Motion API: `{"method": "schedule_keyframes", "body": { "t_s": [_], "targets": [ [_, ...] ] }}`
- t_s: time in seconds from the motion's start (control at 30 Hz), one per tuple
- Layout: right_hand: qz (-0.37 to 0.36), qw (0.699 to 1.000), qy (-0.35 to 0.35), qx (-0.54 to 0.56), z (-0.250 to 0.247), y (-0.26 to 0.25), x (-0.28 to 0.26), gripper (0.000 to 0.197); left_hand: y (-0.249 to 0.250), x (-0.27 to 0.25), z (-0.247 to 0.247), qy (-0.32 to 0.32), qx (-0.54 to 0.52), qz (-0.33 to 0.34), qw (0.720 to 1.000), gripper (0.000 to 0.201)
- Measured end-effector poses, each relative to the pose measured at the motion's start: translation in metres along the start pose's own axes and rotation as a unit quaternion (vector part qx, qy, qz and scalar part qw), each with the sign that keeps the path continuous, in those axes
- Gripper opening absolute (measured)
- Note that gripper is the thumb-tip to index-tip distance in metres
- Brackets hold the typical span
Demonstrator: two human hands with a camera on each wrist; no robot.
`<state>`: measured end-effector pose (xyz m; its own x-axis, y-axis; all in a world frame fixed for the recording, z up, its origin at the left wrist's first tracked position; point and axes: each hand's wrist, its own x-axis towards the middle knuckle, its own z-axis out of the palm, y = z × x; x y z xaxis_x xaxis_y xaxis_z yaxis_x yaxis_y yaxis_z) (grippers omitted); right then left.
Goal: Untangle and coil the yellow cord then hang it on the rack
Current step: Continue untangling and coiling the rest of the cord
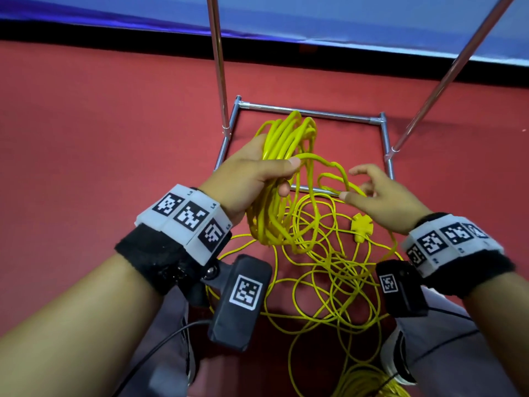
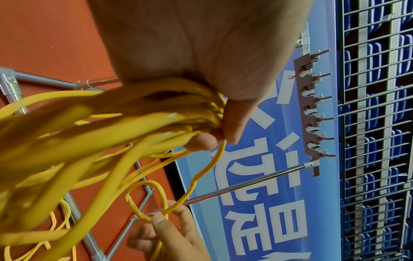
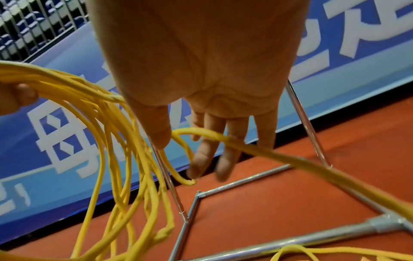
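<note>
Gripping a bundle of gathered loops, the left hand (image 1: pixel 252 173) has its fingers and thumb curled round the yellow cord (image 1: pixel 282 144) above the red floor (image 1: pixel 100 138). The bundled loops rise past the fingers toward the far side and hang below the palm toward the near side. One strand leaves the bundle at the left thumb tip and arcs to the right.

The right hand (image 1: pixel 378 193) pinches this strand between thumb and forefinger, just right of the bundle. The remaining fingers (image 3: pixel 223 159) are extended and relaxed. In the left wrist view, the strand forms a small closed loop at the pinch point.

The rest of the cord lies loose on the floor in overlapping loops, near the person and between the two forearms. A yellow connector block (image 1: pixel 362 226) sits on the cord just below the right hand.

The rack (image 1: pixel 312 114) stands directly beyond the hands. Its square base of metal tubes rests on the floor, and two upright poles rise from the left and right base tubes. In the left wrist view, a hook strip (image 2: pixel 312 106) with a row of pegs is mounted across the top of the poles. A blue banner (image 2: pixel 268 194) with white lettering runs along the far edge of the floor. Wire mesh panels (image 2: pixel 375 123) stand behind the banner.
</note>
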<state>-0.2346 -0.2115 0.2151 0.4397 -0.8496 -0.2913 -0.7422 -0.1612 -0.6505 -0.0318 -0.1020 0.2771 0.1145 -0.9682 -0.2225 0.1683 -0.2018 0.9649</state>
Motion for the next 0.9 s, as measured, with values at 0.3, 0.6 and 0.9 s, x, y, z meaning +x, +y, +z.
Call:
{"method": "schedule_keyframes", "body": {
  "t_s": [0.3, 0.6, 0.9],
  "targets": [
    [-0.102, 0.993, 0.049, -0.02, -0.016, -0.005, 0.0, 0.007, -0.012, 0.007, -0.006, 0.022, 0.059, 0.004, 0.998, 0.017],
    [-0.179, 0.979, -0.004, 0.094, -0.025, -0.022, -0.009, 0.018, -0.022, 0.006, 0.006, -0.007, 0.111, -0.017, 0.994, 0.025],
    [-0.185, 0.955, -0.031, 0.229, -0.022, -0.037, -0.008, 0.021, -0.025, 0.007, 0.013, -0.042, 0.101, -0.039, 0.993, 0.015]
  ]
}}
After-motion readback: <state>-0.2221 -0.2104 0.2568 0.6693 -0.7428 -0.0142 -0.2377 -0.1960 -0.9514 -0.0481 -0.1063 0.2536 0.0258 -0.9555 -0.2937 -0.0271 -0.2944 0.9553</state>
